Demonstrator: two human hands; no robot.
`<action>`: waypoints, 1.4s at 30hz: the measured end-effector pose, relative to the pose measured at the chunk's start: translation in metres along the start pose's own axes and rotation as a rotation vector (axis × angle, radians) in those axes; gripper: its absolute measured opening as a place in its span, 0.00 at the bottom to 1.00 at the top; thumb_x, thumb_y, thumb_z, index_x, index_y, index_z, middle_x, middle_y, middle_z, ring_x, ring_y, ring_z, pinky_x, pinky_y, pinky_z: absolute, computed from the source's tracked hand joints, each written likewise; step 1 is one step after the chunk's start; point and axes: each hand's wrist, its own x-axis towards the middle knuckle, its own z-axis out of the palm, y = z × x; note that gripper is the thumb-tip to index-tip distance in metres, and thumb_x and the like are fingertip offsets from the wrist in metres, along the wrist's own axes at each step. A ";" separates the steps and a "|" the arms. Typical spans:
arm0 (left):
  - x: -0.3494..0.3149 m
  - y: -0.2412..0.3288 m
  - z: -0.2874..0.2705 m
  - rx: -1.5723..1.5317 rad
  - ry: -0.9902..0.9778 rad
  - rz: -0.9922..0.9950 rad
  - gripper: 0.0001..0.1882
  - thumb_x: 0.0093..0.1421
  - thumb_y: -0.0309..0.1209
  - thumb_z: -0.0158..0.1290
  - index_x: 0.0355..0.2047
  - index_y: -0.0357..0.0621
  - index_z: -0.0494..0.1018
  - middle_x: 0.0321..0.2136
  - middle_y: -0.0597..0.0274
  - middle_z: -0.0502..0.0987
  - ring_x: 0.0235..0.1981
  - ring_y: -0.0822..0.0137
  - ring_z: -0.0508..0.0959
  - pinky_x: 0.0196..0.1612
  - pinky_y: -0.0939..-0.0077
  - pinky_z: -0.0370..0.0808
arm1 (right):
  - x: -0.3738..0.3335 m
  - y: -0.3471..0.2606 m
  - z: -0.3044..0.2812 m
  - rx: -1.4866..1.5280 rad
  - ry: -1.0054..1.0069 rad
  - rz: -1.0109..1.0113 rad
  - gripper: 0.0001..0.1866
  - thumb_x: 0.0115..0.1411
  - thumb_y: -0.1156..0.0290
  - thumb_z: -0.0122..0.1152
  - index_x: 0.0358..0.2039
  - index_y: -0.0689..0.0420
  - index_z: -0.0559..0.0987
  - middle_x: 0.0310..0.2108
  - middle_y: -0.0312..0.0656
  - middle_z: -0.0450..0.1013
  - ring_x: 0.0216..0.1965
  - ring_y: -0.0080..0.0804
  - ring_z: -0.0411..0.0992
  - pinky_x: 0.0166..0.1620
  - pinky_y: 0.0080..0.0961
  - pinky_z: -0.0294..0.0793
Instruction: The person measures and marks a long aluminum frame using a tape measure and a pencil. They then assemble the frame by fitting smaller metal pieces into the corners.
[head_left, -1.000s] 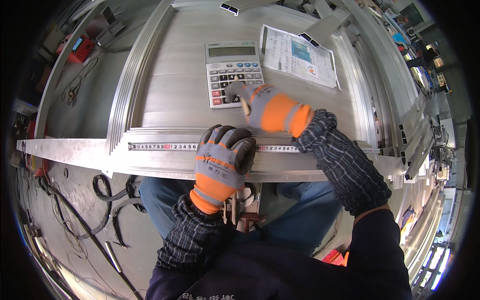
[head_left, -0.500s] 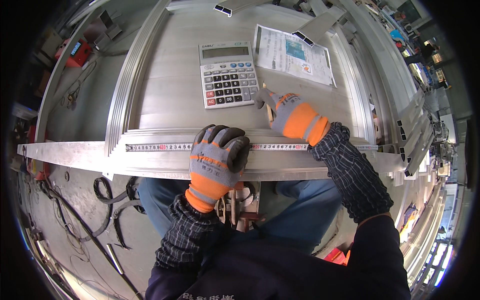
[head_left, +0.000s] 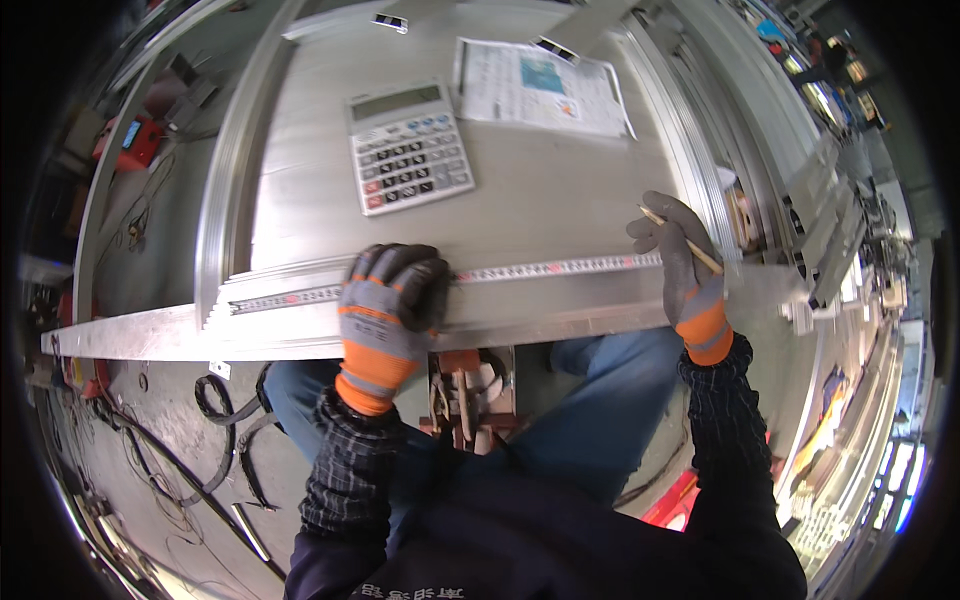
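My left hand (head_left: pixel 385 310), in a grey and orange glove, presses down with curled fingers on the strip of a tape measure (head_left: pixel 500 273). What lies beneath its fingers is hidden. The strip runs along a long silver metal bar (head_left: pixel 560 312) in front of me. In my gloved right hand (head_left: pixel 692 285), a thin wooden pencil (head_left: pixel 705 258) slants between thumb and fingers, above the right part of the strip. Beyond my left hand a grey calculator (head_left: pixel 408 150) lies on a flat metal panel (head_left: pixel 560 190). Printed paper sheets (head_left: pixel 600 100) lie to its right.
Metal frame profiles (head_left: pixel 225 180) border the panel. A red device (head_left: pixel 130 140) with a lit display stands at the far left. Black hoses (head_left: pixel 230 430) and cables lie on the left floor. Tools (head_left: pixel 465 395) sit between my knees. Profiles are stacked at the right.
My right hand has moved right, from beside the calculator to the tape's right part, carrying the pencil. My left hand stays on the tape. The view has shifted slightly.
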 end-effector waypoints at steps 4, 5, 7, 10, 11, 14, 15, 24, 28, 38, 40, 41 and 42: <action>-0.002 -0.004 0.004 0.035 -0.015 0.003 0.09 0.61 0.26 0.68 0.42 0.44 0.87 0.44 0.56 0.87 0.47 0.46 0.84 0.53 0.52 0.81 | -0.044 0.012 -0.037 -0.075 0.049 0.003 0.16 0.81 0.66 0.55 0.56 0.64 0.84 0.42 0.45 0.85 0.40 0.27 0.80 0.46 0.28 0.81; -0.003 -0.004 0.003 0.050 -0.011 0.018 0.09 0.61 0.26 0.68 0.42 0.44 0.87 0.44 0.55 0.87 0.47 0.46 0.84 0.53 0.52 0.81 | -0.053 0.017 -0.042 -0.182 0.046 -0.075 0.16 0.81 0.66 0.55 0.54 0.64 0.84 0.43 0.46 0.85 0.39 0.26 0.80 0.44 0.28 0.80; -0.001 -0.002 0.004 0.061 -0.016 0.034 0.09 0.61 0.24 0.67 0.43 0.44 0.87 0.44 0.55 0.88 0.47 0.47 0.85 0.52 0.52 0.81 | -0.067 0.028 -0.046 -0.108 0.094 -0.050 0.15 0.79 0.68 0.56 0.55 0.64 0.83 0.44 0.47 0.86 0.36 0.26 0.80 0.41 0.27 0.81; -0.002 -0.004 0.005 0.092 -0.033 0.064 0.11 0.61 0.23 0.67 0.44 0.44 0.87 0.46 0.54 0.87 0.48 0.45 0.85 0.54 0.52 0.81 | -0.064 0.010 -0.039 0.001 0.122 0.007 0.14 0.72 0.80 0.59 0.56 0.63 0.79 0.44 0.49 0.87 0.42 0.31 0.85 0.45 0.30 0.85; -0.003 -0.004 0.005 0.095 -0.042 0.063 0.11 0.61 0.23 0.67 0.45 0.44 0.86 0.46 0.54 0.87 0.48 0.45 0.85 0.54 0.52 0.81 | -0.062 0.017 -0.044 -0.056 0.085 -0.136 0.14 0.70 0.83 0.60 0.55 0.62 0.79 0.44 0.51 0.87 0.39 0.31 0.85 0.43 0.29 0.85; -0.003 -0.005 0.005 0.105 -0.059 0.058 0.13 0.61 0.22 0.67 0.46 0.44 0.86 0.47 0.53 0.87 0.49 0.45 0.85 0.55 0.52 0.81 | -0.066 0.035 -0.038 -0.080 0.095 -0.179 0.14 0.67 0.85 0.63 0.52 0.62 0.79 0.43 0.51 0.87 0.37 0.30 0.85 0.42 0.28 0.85; -0.004 -0.004 0.005 0.106 -0.060 0.059 0.13 0.61 0.22 0.67 0.47 0.44 0.86 0.47 0.53 0.87 0.49 0.45 0.85 0.55 0.52 0.81 | -0.062 0.030 -0.042 -0.139 0.058 -0.225 0.14 0.64 0.85 0.66 0.49 0.62 0.78 0.41 0.50 0.86 0.36 0.30 0.85 0.41 0.27 0.84; -0.005 -0.004 0.003 0.117 -0.112 0.036 0.15 0.61 0.19 0.66 0.49 0.40 0.86 0.49 0.49 0.87 0.51 0.44 0.85 0.57 0.52 0.82 | -0.047 0.067 -0.047 -0.132 0.048 -0.449 0.12 0.59 0.78 0.72 0.42 0.61 0.79 0.39 0.47 0.83 0.36 0.43 0.85 0.44 0.33 0.86; -0.007 -0.006 0.003 0.085 -0.128 -0.002 0.16 0.60 0.18 0.66 0.49 0.38 0.86 0.49 0.48 0.87 0.52 0.44 0.84 0.57 0.52 0.81 | -0.044 0.082 -0.039 -0.022 0.079 -0.485 0.14 0.56 0.80 0.72 0.42 0.61 0.79 0.38 0.47 0.83 0.34 0.43 0.83 0.43 0.33 0.85; -0.007 -0.002 0.003 0.077 -0.149 -0.041 0.16 0.63 0.18 0.62 0.51 0.37 0.85 0.51 0.47 0.85 0.53 0.44 0.84 0.58 0.52 0.80 | -0.042 0.085 -0.039 -0.165 0.018 -0.440 0.18 0.52 0.83 0.72 0.43 0.57 0.79 0.29 0.38 0.77 0.26 0.34 0.76 0.34 0.30 0.77; -0.007 -0.003 0.003 0.084 -0.152 -0.033 0.16 0.62 0.18 0.62 0.51 0.37 0.85 0.51 0.47 0.85 0.53 0.44 0.84 0.58 0.52 0.80 | -0.044 0.085 -0.039 -0.127 -0.003 -0.391 0.18 0.51 0.83 0.71 0.42 0.56 0.79 0.29 0.38 0.77 0.27 0.35 0.76 0.34 0.31 0.77; -0.006 -0.003 0.002 0.087 -0.155 -0.027 0.16 0.62 0.18 0.62 0.51 0.37 0.85 0.51 0.47 0.85 0.53 0.44 0.84 0.58 0.52 0.80 | -0.043 0.085 -0.039 -0.112 -0.007 -0.380 0.18 0.50 0.83 0.71 0.42 0.56 0.79 0.29 0.38 0.77 0.27 0.35 0.77 0.34 0.31 0.77; -0.006 -0.002 0.002 0.089 -0.158 -0.022 0.16 0.62 0.18 0.62 0.51 0.37 0.85 0.51 0.47 0.85 0.53 0.44 0.84 0.58 0.52 0.80 | -0.042 0.084 -0.039 -0.110 0.002 -0.395 0.18 0.50 0.82 0.71 0.42 0.55 0.79 0.29 0.38 0.78 0.27 0.36 0.77 0.35 0.31 0.78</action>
